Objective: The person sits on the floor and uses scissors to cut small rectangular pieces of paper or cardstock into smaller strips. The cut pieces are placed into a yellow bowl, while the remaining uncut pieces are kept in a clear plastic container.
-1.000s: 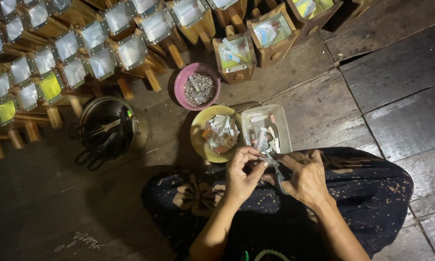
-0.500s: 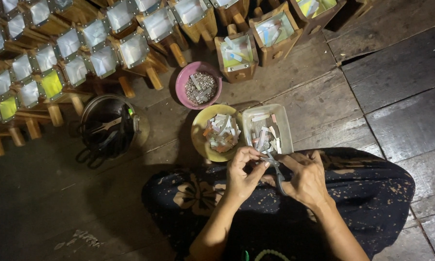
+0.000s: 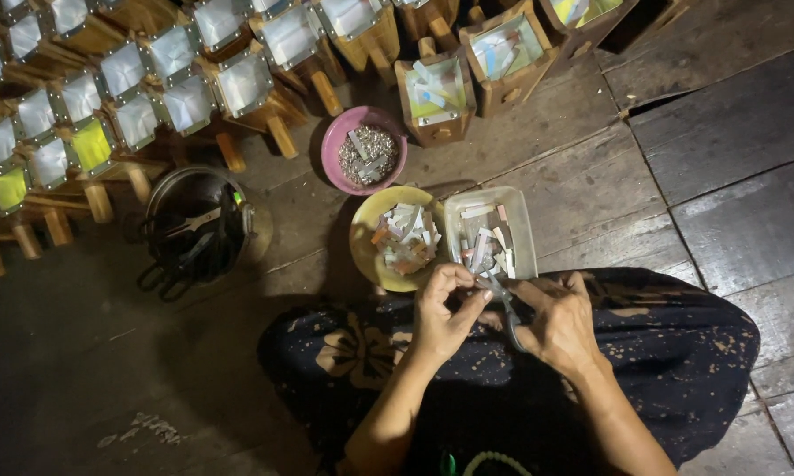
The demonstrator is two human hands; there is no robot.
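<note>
My left hand (image 3: 445, 310) pinches a small strip of paper over my lap, fingers closed around it. My right hand (image 3: 560, 322) grips a pair of scissors (image 3: 507, 310), the blades pointing toward the left hand's strip. Just beyond both hands stand a clear rectangular tray (image 3: 522, 231) and a yellow bowl (image 3: 368, 231), each holding several cut paper strips. A pink bowl (image 3: 335, 145) with small grey bits and a strip sits farther out. My lap is covered by a dark patterned cloth (image 3: 679, 353).
Rows of small wooden box frames with white and yellow paper faces (image 3: 176, 88) stand at the far left and top. A dark round pot (image 3: 194, 225) with scissors and tools sits to the left. The floor is worn wooden planks (image 3: 732, 132).
Both hands stay together over my lap with only slight finger shifts on the strip and scissors. The bowls and tray have not moved.
</note>
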